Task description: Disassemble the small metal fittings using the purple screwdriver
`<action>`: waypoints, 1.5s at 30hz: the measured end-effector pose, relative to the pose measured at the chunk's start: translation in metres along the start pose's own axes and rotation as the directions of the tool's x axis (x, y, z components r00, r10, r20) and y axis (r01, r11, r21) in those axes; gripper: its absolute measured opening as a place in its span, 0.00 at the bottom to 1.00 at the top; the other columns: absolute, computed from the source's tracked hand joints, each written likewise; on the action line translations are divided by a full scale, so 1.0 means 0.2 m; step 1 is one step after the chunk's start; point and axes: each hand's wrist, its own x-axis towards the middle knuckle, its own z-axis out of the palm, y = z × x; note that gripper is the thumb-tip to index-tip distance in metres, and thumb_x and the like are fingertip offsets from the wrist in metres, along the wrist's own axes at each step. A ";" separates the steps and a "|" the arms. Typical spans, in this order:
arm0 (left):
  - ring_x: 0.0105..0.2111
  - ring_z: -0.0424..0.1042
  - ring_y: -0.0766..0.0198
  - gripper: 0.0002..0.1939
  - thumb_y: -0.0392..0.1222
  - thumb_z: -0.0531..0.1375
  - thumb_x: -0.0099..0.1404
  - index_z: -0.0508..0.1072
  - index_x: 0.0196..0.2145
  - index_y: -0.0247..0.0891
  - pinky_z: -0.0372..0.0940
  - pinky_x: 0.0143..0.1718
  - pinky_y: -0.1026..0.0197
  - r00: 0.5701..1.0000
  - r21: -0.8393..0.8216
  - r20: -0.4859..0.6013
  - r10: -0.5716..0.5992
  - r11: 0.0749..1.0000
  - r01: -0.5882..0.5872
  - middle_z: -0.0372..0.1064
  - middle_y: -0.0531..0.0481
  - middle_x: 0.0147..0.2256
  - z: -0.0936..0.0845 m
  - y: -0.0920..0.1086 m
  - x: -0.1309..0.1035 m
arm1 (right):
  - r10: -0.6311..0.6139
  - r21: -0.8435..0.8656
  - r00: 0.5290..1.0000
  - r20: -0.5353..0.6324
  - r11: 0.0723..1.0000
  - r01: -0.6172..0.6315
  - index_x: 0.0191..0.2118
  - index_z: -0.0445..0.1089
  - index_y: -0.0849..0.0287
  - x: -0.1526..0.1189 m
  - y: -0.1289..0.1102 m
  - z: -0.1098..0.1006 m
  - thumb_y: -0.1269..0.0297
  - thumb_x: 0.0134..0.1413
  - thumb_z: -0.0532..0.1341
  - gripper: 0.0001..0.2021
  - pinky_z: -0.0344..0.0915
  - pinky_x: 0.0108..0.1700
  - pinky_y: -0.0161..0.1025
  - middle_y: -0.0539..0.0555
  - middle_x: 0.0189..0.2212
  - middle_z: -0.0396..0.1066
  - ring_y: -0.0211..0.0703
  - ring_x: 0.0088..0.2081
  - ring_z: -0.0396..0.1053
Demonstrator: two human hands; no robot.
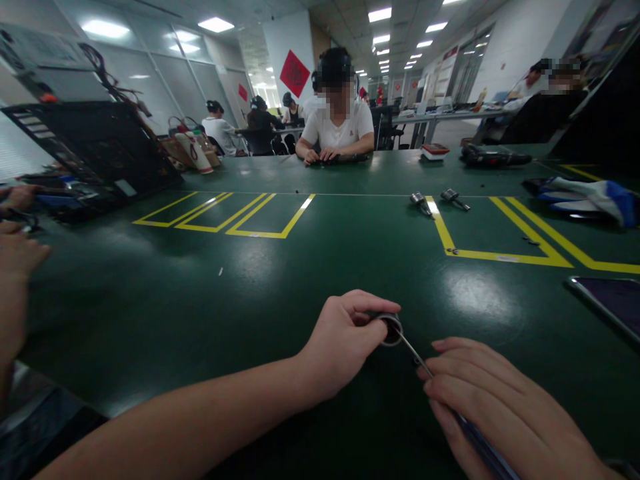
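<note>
Just ahead of me over the green table (250,280), my left hand (340,343) is closed on a short metal ring (394,343), its thumb and forefinger pinching the rim. The ring's round opening faces toward me and to the right. My right hand (495,393) is wrapped round a screwdriver (415,352) with a long thin shaft and a dark bluish handle. The shaft slants up and left, and its tip reaches inside the ring's opening. What the tip touches in there is too dark to make out.
Two small metal parts (423,203) and several screws (453,251) lie around the yellow tape at right. Farther right are a phone-like device (607,300), blue-white gloves (590,200) and a black tool (495,156). Another person's hand (20,250) shows at left; a person (336,127) sits opposite.
</note>
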 end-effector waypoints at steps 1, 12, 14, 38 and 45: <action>0.34 0.74 0.62 0.11 0.27 0.58 0.53 0.76 0.33 0.32 0.71 0.38 0.61 1.000 0.001 0.001 0.002 1.000 -0.002 0.73 0.48 0.33 0.00 0.00 0.00 | 0.005 0.004 1.000 0.000 1.000 -0.005 0.36 0.69 0.60 0.00 0.00 0.00 0.81 0.47 0.53 0.13 0.72 0.44 0.36 0.51 0.26 0.77 0.39 0.32 0.76; 0.36 0.74 0.63 0.10 0.27 0.60 0.52 0.76 0.33 0.33 0.71 0.39 0.61 0.999 -0.049 0.003 0.055 0.997 -0.054 0.71 0.49 0.36 -0.01 -0.01 0.00 | -0.009 -0.005 1.000 -0.012 1.000 0.009 0.33 0.68 0.58 0.02 -0.01 -0.01 0.82 0.46 0.53 0.13 0.71 0.44 0.32 0.48 0.24 0.76 0.36 0.29 0.76; 0.36 0.74 0.63 0.10 0.27 0.60 0.52 0.76 0.33 0.33 0.71 0.39 0.61 0.998 -0.049 0.001 0.062 0.997 -0.062 0.71 0.49 0.37 -0.01 -0.02 0.00 | -0.016 0.006 1.000 -0.019 1.000 0.016 0.32 0.68 0.58 0.03 -0.01 -0.01 0.82 0.46 0.53 0.13 0.71 0.43 0.32 0.48 0.24 0.76 0.36 0.28 0.76; 0.34 0.74 0.63 0.09 0.27 0.59 0.52 0.76 0.31 0.33 0.71 0.39 0.61 0.998 0.053 -0.029 0.062 0.997 -0.061 0.71 0.47 0.38 0.01 0.00 0.00 | -0.068 -0.108 0.997 0.046 0.992 0.073 0.34 0.70 0.60 -0.02 -0.02 0.02 0.80 0.52 0.51 0.12 0.71 0.43 0.40 0.53 0.27 0.77 0.42 0.31 0.76; 0.36 0.74 0.60 0.08 0.33 0.60 0.56 0.75 0.36 0.34 0.71 0.39 0.56 0.998 0.049 0.031 0.052 0.997 -0.054 0.73 0.47 0.34 -0.03 -0.02 0.02 | 0.107 0.123 0.994 0.005 0.987 -0.107 0.31 0.66 0.54 -0.03 0.04 -0.06 0.78 0.50 0.53 0.10 0.72 0.36 0.36 0.47 0.22 0.73 0.40 0.27 0.74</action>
